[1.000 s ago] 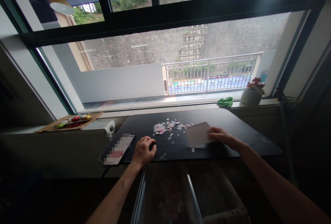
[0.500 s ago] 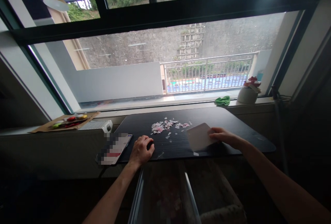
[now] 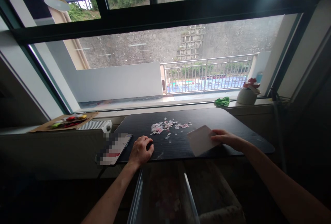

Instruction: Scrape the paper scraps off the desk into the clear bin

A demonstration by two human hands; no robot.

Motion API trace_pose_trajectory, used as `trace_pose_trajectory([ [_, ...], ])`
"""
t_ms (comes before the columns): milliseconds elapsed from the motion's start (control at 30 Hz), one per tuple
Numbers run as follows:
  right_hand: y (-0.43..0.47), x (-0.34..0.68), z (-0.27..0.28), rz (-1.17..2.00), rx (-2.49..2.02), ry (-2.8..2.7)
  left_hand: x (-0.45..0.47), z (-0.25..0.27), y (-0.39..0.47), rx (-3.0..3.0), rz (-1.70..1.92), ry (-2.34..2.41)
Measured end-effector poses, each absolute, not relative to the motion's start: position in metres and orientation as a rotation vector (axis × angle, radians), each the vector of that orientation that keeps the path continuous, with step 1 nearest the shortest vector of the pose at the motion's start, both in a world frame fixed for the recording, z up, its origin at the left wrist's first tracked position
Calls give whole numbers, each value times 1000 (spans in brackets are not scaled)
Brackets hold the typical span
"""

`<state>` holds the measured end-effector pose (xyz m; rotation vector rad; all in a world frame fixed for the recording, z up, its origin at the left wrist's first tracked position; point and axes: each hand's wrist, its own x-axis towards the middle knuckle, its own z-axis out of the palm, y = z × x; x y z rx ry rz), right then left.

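Note:
My right hand (image 3: 221, 138) grips a thin white flat card (image 3: 201, 140) by its right side, thumb on top. The card's lower corner is close to the front edge of the dark table (image 3: 219, 119). Left of the card lies a loose heap of small pink and white paper scraps (image 3: 160, 126), with several strays around it. My left hand (image 3: 142, 150) rests at the table's front edge, fingers loosely curled and thumb apart, with a dark gap between them; I make out nothing in it. Beside it lies a phone (image 3: 117, 150), its screen partly pixelated.
Below the table's front edge is a clear-walled bin (image 3: 190, 193) with dim pale bits inside. On the sill are a green cloth (image 3: 221, 102) and a pale container with a red top (image 3: 247, 94). A radiator (image 3: 97, 126) and brown paper with colourful items (image 3: 67, 120) are at left.
The card has shifted slightly down towards the table's front edge and tilted. A white scrap that lay below it at the edge is no longer visible. My left hand stays almost still.

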<state>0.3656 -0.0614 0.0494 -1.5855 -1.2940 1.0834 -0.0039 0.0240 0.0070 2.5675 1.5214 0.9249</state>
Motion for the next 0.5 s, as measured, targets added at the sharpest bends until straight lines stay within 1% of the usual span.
trace_pose_trajectory([
  [300,-71,363,62,1078,-1561,-1400,-3,7,23,2579,924,1523],
  [367,-70,366,63,995,-1565,-1394,-3,6,24,2587,912,1529],
  [500,-60,369,64,698,-1561,-1212,-3,4,26,2597,921,1522],
])
